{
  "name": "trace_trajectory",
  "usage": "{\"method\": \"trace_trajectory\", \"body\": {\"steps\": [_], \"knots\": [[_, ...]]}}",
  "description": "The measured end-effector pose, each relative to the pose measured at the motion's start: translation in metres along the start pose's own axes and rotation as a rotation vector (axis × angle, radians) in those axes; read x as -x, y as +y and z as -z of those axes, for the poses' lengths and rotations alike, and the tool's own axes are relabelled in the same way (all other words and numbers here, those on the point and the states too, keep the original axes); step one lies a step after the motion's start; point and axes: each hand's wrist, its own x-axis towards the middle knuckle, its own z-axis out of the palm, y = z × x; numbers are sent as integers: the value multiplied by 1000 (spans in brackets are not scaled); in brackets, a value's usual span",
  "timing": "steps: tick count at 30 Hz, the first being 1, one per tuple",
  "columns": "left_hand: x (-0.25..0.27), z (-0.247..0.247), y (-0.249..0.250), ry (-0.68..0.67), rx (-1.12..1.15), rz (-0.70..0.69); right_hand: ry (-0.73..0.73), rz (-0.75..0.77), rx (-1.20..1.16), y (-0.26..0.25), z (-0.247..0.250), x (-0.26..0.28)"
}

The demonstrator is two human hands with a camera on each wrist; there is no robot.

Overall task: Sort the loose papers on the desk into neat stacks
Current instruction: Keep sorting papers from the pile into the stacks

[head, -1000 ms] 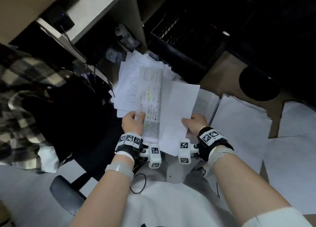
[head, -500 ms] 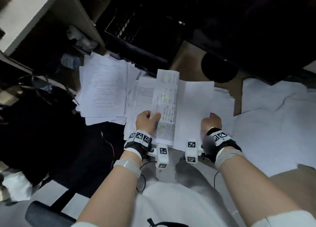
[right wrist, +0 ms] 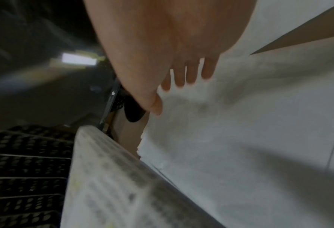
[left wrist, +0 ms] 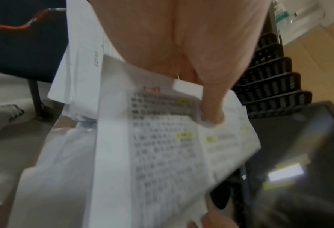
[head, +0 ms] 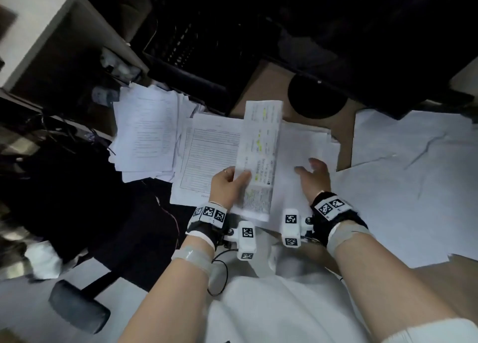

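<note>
My left hand (head: 229, 181) pinches a narrow folded printed sheet (head: 260, 151) with yellow highlights, thumb on top; the left wrist view shows the thumb (left wrist: 211, 108) on that sheet (left wrist: 162, 146). My right hand (head: 311, 173) lies open with straight fingers over a blank white stack (head: 305, 146), and the right wrist view shows its fingers (right wrist: 189, 74) spread above the white paper (right wrist: 230, 131). A ruled form (head: 204, 156) lies under the folded sheet to the left. A messy pile of printed pages (head: 147, 133) sits further left.
More white sheets (head: 413, 177) cover the brown desk (head: 271, 84) to the right. A black mesh tray stack (head: 186, 50) and a round black object (head: 316, 97) stand at the back. A dark chair (head: 77, 187) with a bag is on the left.
My right hand has let go of the blank sheet's edge and now lies open on the white stack. The left hand still holds the folded sheet; the view has swung right.
</note>
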Motion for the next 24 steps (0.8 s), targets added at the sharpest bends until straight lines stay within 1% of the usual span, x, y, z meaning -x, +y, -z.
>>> {"method": "trace_trajectory", "body": {"steps": [2, 3, 4, 6, 8, 10, 13, 15, 17, 19, 24], "knots": [[8, 5, 8, -70, 135, 9, -137, 29, -33, -12, -11, 9], [7, 9, 11, -56, 155, -3, -192, 19, -58, -17, -17, 14], [6, 15, 13, -11, 153, -22, -240, -4, -93, -21, -24, 19], [-4, 33, 14, 130, 38, -75, -337, -65, -145, -30, -37, 29], [-12, 58, 7, 235, -68, -60, -410, -97, -130, -33, -53, 36], [-16, 85, -2, 283, -108, -36, -446, -89, -72, -36, -72, 41], [-21, 130, -17, 337, -157, -58, -464, -69, 47, -38, -108, 51], [-25, 157, -25, 320, -157, -27, -442, -55, 117, -34, -137, 52], [-32, 181, -29, 267, -144, 19, -382, -40, 150, -32, -164, 53], [-42, 201, -34, 218, -134, 33, -325, -15, 171, -33, -186, 57], [-63, 236, -31, 48, -11, 49, -331, -28, 162, -39, -228, 64]]}}
